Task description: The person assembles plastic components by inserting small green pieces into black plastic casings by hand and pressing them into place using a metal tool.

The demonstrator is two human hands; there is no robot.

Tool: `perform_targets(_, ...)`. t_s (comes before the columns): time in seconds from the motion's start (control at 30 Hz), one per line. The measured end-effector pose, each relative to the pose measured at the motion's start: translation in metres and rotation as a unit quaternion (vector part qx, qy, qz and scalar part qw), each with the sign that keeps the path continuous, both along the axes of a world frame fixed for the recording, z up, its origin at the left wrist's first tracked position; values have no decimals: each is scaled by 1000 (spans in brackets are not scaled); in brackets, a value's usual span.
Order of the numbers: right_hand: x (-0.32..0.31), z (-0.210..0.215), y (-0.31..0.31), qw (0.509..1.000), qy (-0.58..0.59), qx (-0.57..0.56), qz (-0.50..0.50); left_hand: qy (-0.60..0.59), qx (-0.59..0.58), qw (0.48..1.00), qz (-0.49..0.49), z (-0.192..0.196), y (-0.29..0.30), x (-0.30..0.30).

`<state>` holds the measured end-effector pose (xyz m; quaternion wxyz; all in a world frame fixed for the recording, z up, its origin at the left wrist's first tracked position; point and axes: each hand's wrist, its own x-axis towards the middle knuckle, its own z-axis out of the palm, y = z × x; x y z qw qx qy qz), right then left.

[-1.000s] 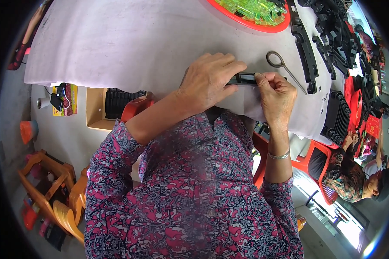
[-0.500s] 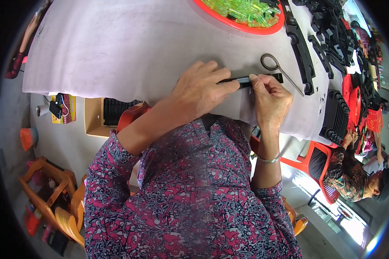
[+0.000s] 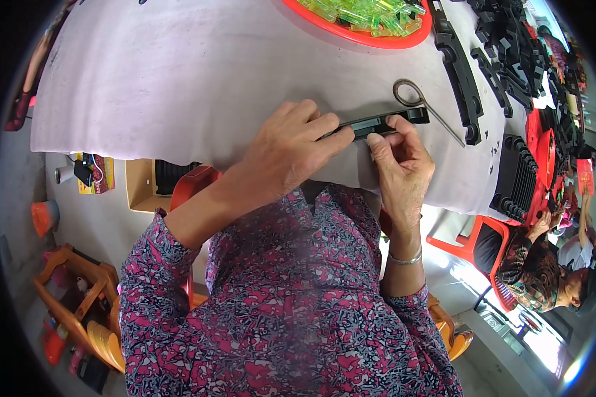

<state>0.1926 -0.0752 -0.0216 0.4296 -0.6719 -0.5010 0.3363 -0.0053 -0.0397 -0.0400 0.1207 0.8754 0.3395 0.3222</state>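
A long, narrow black plastic part (image 3: pixel 413 116) with a hollow channel lies across my two hands, over the front of the table. My left hand (image 3: pixel 291 145) is closed round its left end, and the fingers hide that end. On the right half, my right hand (image 3: pixel 407 169) grips the part with the index finger on the channel and the thumb at the near edge. Just beyond the right end rests a thin metal rod with a ring handle (image 3: pixel 433 117).
A red basin (image 3: pixel 351 40) of clear yellow-green plastic pieces (image 3: pixel 377 14) stands at the far side. Long black parts (image 3: pixel 462 76) and a black heap (image 3: pixel 509 46) lie to the right. Beyond the table's right side, another person (image 3: pixel 536 278) sits by a red chair (image 3: pixel 466 241).
My right thumb has moved from on top of the black part to its near edge, exposing more of the channel. Both hands have shifted slightly left.
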Motion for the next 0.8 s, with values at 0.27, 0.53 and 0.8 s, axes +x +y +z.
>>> perform_targets(0.27, -2, 0, -7, 972, -209, 101, 39, -1, -16, 1000, 4, 1, -3, 0)
perform_targets(0.53, -5, 15, 0, 968, -221, 66, 98, -4, -23, 1000, 5, 1, -4, 0)
perform_targets(0.8, -6, 19, -1, 970, -217, -3, 111, 12, -20, 1000, 7, 3, -4, -1)
